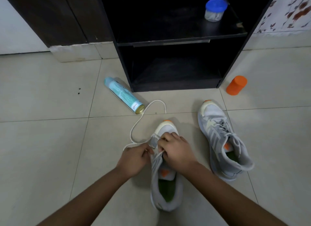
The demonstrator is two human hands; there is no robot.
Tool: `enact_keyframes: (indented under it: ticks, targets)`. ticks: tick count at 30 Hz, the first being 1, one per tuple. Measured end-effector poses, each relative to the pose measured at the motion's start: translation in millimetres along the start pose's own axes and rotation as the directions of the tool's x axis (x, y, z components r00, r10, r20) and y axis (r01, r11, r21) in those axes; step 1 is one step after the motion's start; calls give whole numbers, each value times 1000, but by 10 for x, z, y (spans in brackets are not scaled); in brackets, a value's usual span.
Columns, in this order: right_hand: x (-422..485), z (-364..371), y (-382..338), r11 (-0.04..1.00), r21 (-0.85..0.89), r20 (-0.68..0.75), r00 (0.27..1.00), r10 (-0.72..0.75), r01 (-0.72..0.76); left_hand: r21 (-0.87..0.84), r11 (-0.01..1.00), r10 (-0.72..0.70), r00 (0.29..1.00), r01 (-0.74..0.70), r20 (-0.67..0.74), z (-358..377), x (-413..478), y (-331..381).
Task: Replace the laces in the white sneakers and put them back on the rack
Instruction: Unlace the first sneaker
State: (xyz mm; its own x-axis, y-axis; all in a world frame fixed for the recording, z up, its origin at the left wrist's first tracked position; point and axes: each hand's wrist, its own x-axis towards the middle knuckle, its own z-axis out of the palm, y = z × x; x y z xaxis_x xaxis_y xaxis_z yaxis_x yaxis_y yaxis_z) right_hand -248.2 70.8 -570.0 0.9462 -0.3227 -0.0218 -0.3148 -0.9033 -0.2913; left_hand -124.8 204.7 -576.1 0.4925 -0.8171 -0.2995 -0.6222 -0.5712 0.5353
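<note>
Near shoe: grey-white knit sneaker with orange toe tip (pixel 165 188), 6 o'clock, on beige floor tiles (pixel 50 141), toe pointing to 12.
Left hand (pixel 134 158): clenched, pinching white cord lace (pixel 138 122) just left of the eyelets.
Right hand (pixel 175 150): over the forefoot, fingers curled, nipping a lace strand at the eyelets.
Lace slack: loops out toward 11, passing just beside the can's base.
Second shoe: matching laced sneaker (pixel 222 141), 3 o'clock, apart from the first.
Can: pale-blue spray can (pixel 123 94), lying flat, 10 o'clock.
Bottle: orange plastic bottle (pixel 236 85), 2 o'clock, near the rack's corner.
Rack: black wooden shoe rack (pixel 181 39), 12 o'clock; blue-lidded clear jar (pixel 215 9) on upper shelf.
</note>
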Motion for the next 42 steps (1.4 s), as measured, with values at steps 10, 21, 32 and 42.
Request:
enact_keyframes:
  ticks: [10,21,32,42]
  targets:
    - [78,-664,215,-221,974,192,721,666,-55,-25,988,144,975,-150,-170,-117,228,18]
    - [-390,-90,18,651,492,114,784,610,-578,556,739,493,867,-380,-64,4,327,120]
    - [-513,70,18,799,429,-122,850,513,-421,302,935,-87,944,187,-317,-240,307,-418]
    - [-452,9,-13,710,538,-14,837,548,-455,492,847,291,950,-202,-110,84,305,-56]
